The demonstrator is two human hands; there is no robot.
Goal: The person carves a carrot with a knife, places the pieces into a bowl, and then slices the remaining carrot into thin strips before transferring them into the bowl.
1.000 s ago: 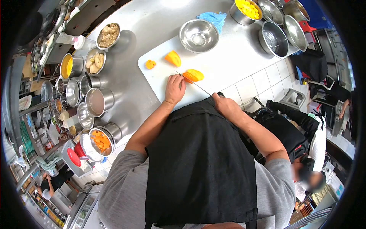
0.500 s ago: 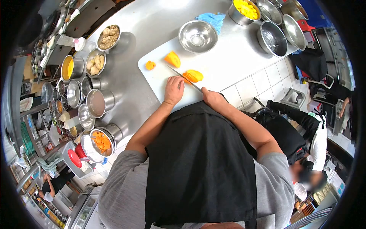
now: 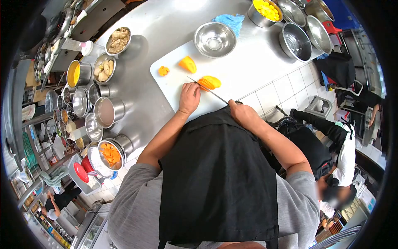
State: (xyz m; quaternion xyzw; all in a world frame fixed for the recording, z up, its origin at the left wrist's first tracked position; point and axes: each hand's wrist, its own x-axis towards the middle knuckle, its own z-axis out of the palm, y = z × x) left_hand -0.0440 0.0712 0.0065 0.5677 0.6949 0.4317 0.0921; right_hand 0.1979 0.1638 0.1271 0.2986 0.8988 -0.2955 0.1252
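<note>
My right hand is wrapped round the handle of a knife, whose blade slants up and left against an orange vegetable piece. My left hand has its fingers curled at the left end of that piece, next to the blade; whether they grip it is hard to see. Thin slices lean together with a yellower part at their right. On the white cutting board also lie a thick orange chunk and a small orange piece.
An empty steel bowl overlaps the board's far edge by a blue cloth. Steel bowls and pots line the left, one with orange peelings. A pot of yellow pieces stands far right. Another person is at the right.
The knife first slid forward up and left with my right hand, then was drawn back toward my body. My left hand stays at nearly the same spot.
</note>
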